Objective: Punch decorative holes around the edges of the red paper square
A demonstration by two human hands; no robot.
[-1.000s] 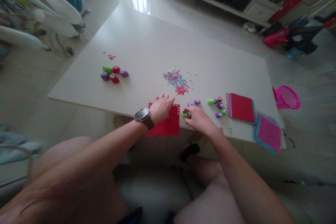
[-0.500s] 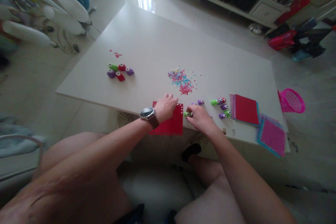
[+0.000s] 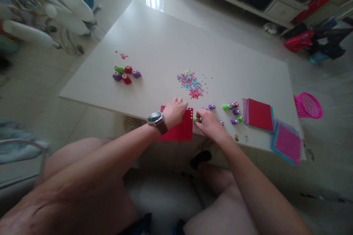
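A red sheet [image 3: 182, 131], lined with holes along its edges, was set across the near edge of the counter [image 3: 162, 47], its lower part overhanging. It was partly covered by the left hand [image 3: 175, 113], which was held palm down, fingers loosely extended past the sheet's far edge. A green punch [image 3: 196, 119] was gripped in the fingers of the right hand [image 3: 209, 123], just beside the sheet's right edge. Confetti [image 3: 195, 87] was scattered beyond both hands; coloured punches [image 3: 126, 79] were grouped toward the counter's left corner, stacked sheets [image 3: 259, 114] near its right edge.
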